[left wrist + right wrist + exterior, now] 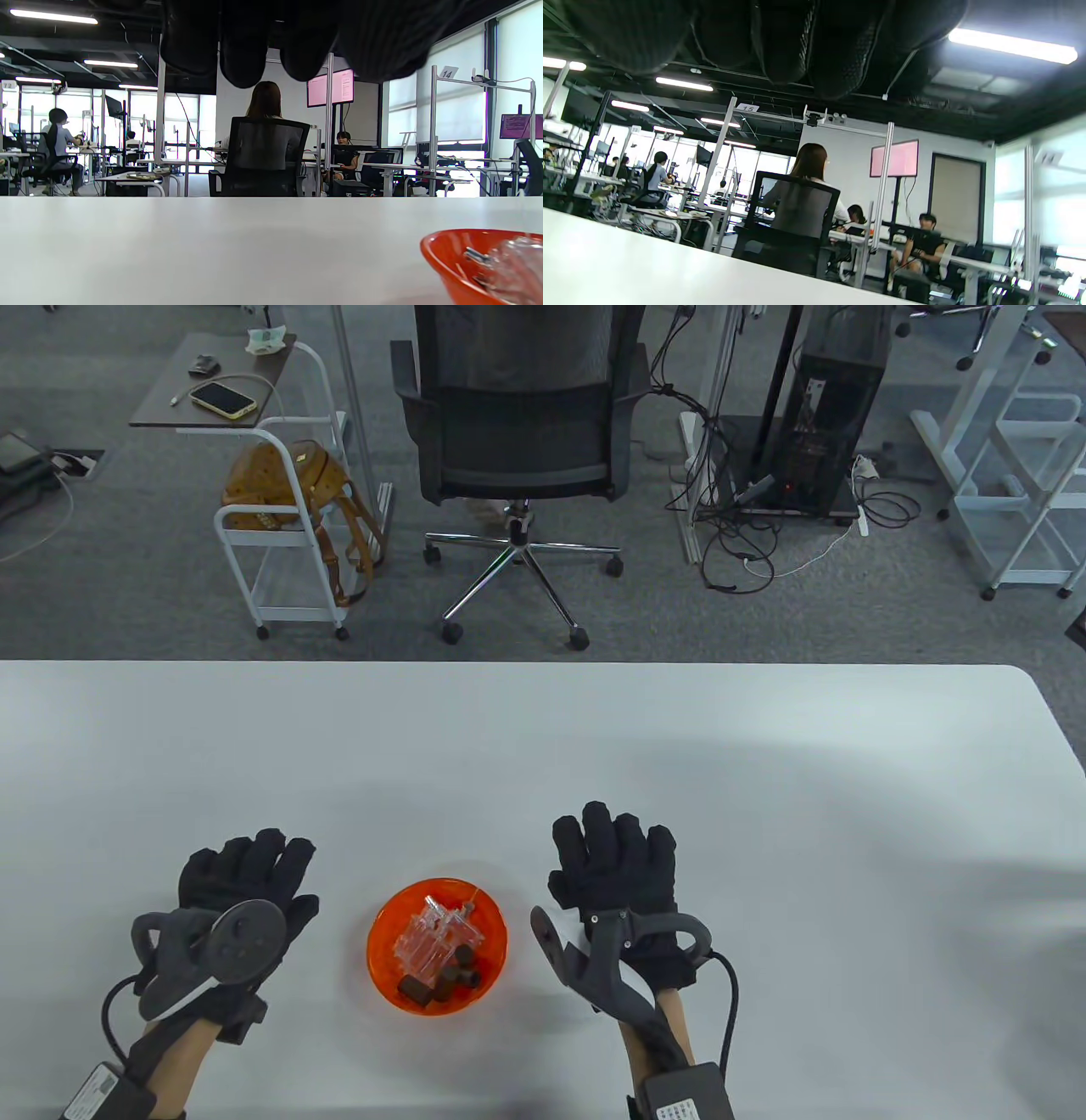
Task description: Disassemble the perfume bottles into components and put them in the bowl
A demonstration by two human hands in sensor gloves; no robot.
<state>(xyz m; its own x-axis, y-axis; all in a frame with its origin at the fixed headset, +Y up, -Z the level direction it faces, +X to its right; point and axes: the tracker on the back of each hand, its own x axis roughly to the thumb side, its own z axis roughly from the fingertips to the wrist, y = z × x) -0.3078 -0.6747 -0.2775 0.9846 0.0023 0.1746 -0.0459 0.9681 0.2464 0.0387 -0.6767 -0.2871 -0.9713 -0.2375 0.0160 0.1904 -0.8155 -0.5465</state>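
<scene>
The orange bowl stands on the white table near its front edge, between the two gloved hands. Inside it lie clear perfume bottle bodies toward the far side and dark brown caps toward the near side; the exact count cannot be told. The left hand rests flat on the table left of the bowl, fingers straight and close together, holding nothing. The right hand rests flat on the table right of the bowl, fingers extended and slightly spread, likewise holding nothing. Neither hand touches the bowl. Beyond the table stands a black office chair
</scene>
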